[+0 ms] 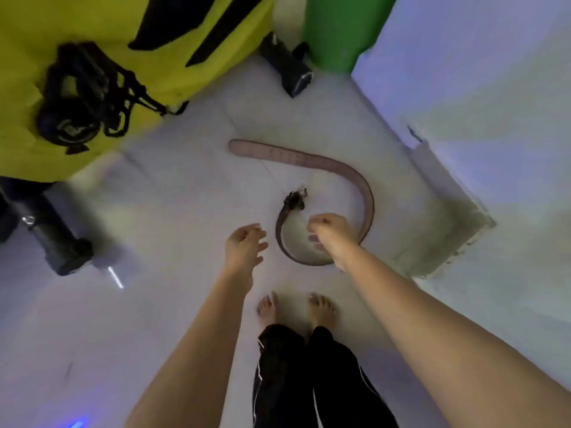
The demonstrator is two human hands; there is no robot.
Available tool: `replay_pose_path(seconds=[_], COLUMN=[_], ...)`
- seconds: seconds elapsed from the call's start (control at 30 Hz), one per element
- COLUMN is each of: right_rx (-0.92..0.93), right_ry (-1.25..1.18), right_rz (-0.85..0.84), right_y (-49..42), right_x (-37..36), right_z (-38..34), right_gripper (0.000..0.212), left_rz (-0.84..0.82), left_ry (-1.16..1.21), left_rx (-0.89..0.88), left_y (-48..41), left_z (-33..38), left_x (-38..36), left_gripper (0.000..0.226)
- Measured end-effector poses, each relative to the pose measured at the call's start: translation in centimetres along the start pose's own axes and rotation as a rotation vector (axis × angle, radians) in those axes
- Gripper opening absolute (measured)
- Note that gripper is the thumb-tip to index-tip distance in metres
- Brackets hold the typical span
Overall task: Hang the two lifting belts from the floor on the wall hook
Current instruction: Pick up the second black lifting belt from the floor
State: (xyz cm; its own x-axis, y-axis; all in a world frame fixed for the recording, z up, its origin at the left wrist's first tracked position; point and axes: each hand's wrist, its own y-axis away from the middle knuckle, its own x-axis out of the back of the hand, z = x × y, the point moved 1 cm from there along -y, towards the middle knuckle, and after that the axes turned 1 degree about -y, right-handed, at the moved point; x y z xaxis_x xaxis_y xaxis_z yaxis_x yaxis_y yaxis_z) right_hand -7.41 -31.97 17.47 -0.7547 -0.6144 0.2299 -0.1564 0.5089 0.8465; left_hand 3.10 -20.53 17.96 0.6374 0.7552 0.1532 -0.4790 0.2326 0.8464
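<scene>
Both arms reach down: left hand [245, 247] spread, right hand [329, 233] clenched (nothing gripped) above belt [361, 193].

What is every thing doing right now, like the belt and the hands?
Brown belt: lying curled on the floor, unbuckled, not yet picked up.
Buckle: on the floor, at the belt's inner end.
Left hand: open, fingers spread, holding nothing.
Right hand: fingers curled, above the belt's curve; grip on it cannot be told.
Bare feet: standing side by side on the floor.
Black straps: tangled against the yellow surface.
</scene>
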Motion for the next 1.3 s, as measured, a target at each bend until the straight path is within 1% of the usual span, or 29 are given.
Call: replay_pose_path(seconds=[0.03,0.13,0.2,0.27,0.33,0.4,0.43,0.6,0.67,0.77,0.97,1.07,1.1,1.17,1.23,1.3], right_rx=[-0.008,0.0,-0.016,-0.038,-0.053,-0.065,-0.064,-0.04,-0.063,-0.063,0.142,0.217,0.244,0.29,0.357,0.425], right_ry=[0.026,0.103,0.129,0.133,0.13,0.133,0.147,0.176,0.137,0.146,0.198,0.17,0.17,0.096,-0.008,-0.124], right_rz=[-0.011,-0.015,-0.024,-0.032,-0.043,-0.047,-0.036,0.044,0.073,0.096,0.121,0.228,0.262,0.259,0.26,0.294], right_y=[-3.0,-11.1,-15.8,-19.8,-22.9,-25.0,-25.7,-25.5,-23.9,-19.7,-5.2,3.0,5.5,11.3,16.9,22.6], right_x=[-1.1,-4.4,-6.7,-8.8,-11.0,-12.7,-13.3,-13.0,-11.7,-8.6,-0.5,4.4,6.0,8.9,11.4,13.6], right_z=[1.0,3.5,5.1,6.4,7.4,8.4,8.8,8.5,7.3,5.3,-1.2,-5.1,-6.5,-9.7,-12.7,-15.3], right_gripper=[0.019,0.019,0.032,0.037,0.044,0.057,0.059,0.041,0.033,0.031,0.031,0.034,0.033,0.025,0.028,0.027], left_rz=[0.015,0.033,0.042,0.039,0.034,0.025,0.022,0.006,-0.002,-0.05,-0.179,-0.245,-0.265,-0.312,-0.371,-0.44], left_ry=[0.019,0.02,0.019,0.022,0.057,0.131,0.161,0.152,0.12,0.054,-0.043,-0.084,-0.102,-0.146,-0.182,-0.17], left_rx=[0.021,0.084,0.128,0.163,0.205,0.257,0.274,0.258,0.238,0.194,0.074,-0.038,-0.082,-0.17,-0.261,-0.352], left_y=[-2.8,-11.1,-16.1,-20.4,-23.7,-25.9,-26.5,-26.5,-24.8,-20.5,-6.6,2.0,5.0,11.0,16.9,22.6], left_z=[-1.2,-5.0,-7.7,-10.2,-12.3,-13.7,-14.1,-13.2,-11.6,-8.6,0.6,6.3,8.2,11.9,15.2,18.2], left_x=[-0.5,-1.7,-2.2,-2.7,-3.1,-3.4,-3.5,-3.6,-3.7,-4.2,-5.1,-5.2,-5.2,-5.3,-5.4,-5.4], left_gripper=[0.017,0.024,0.031,0.035,0.035,0.034,0.033,0.03,0.033,0.036,0.03,0.032,0.033,0.03,0.021,0.021])
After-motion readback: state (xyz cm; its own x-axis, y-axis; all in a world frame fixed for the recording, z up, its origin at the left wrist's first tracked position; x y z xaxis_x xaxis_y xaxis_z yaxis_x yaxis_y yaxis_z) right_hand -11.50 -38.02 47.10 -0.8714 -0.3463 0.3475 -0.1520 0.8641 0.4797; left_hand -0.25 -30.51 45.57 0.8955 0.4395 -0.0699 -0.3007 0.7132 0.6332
